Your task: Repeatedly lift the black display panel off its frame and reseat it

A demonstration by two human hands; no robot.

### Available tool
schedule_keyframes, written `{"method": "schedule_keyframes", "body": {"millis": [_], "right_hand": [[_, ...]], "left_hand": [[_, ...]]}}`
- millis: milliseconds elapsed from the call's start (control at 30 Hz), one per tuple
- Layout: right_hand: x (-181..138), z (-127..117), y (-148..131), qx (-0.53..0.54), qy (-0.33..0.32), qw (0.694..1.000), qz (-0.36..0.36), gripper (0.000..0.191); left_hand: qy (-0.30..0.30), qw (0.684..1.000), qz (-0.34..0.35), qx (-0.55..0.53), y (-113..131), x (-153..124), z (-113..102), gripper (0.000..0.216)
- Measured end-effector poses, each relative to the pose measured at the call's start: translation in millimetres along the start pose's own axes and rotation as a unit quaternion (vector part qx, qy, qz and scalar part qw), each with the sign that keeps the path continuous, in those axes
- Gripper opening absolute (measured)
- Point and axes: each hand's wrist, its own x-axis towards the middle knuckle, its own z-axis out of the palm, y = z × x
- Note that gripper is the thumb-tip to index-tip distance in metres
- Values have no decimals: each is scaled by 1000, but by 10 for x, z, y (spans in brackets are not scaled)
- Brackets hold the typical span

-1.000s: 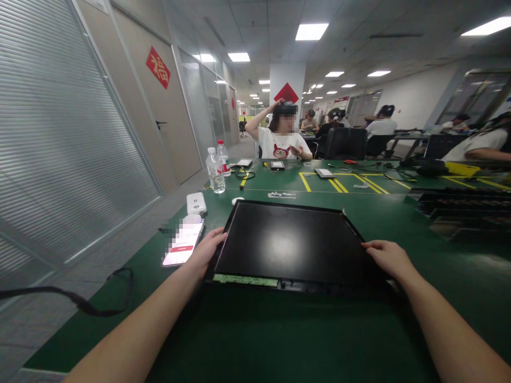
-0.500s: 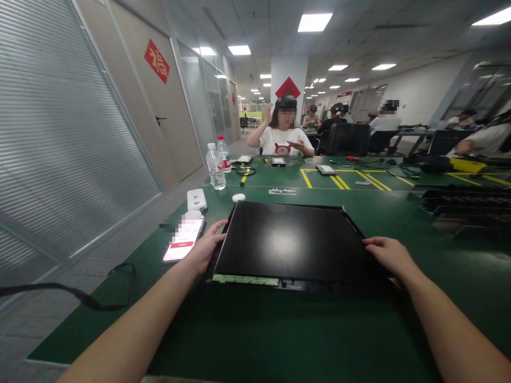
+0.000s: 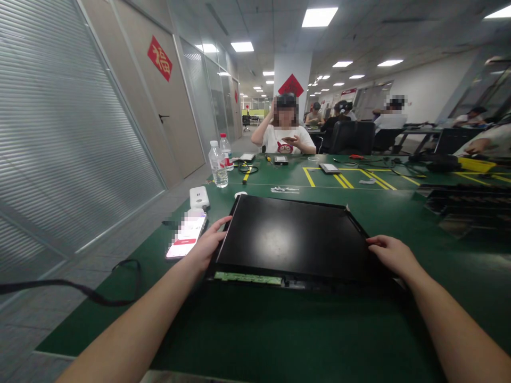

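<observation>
A black LCD screen panel (image 3: 291,234) faces up in a dark frame above the green table (image 3: 295,335). Along its near edge runs a strip of green circuit board (image 3: 247,278). My left hand (image 3: 209,242) grips the panel's left edge, fingers on the rim. On the opposite edge, my right hand (image 3: 393,255) is closed, thumb and index finger at the rim; its other fingers are hidden underneath. A phone (image 3: 187,236) with a lit screen lies left of my left hand, beside a white device (image 3: 199,197).
Two water bottles (image 3: 219,165) stand at the back left. Hard drives (image 3: 329,168), cables and yellow tape lines lie farther back. Dark stacked parts (image 3: 471,205) are at the right. A person (image 3: 285,135) sits opposite, holding a phone. A black strap (image 3: 80,290) hangs at the left.
The panel's far edge has risen slightly and now covers part of the small white object behind it. Both hands keep their hold, and the view has shifted a little.
</observation>
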Motion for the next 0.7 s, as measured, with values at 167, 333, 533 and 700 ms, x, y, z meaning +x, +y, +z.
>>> {"method": "schedule_keyframes", "body": {"millis": [167, 333, 533, 700], "right_hand": [[-30, -46, -56, -3, -11, 1000, 12, 24], [-32, -67, -77, -3, -20, 1000, 9, 26], [9, -36, -3, 2, -14, 1000, -6, 25], [37, 9, 66, 6, 1, 1000, -14, 23]], "left_hand": [[-6, 1000, -7, -7, 7, -27, -12, 76], [-21, 999, -17, 30, 68, -151, 37, 56], [-31, 998, -29, 35, 134, -218, 55, 45], [-33, 998, -37, 30, 176, -247, 60, 52]]}}
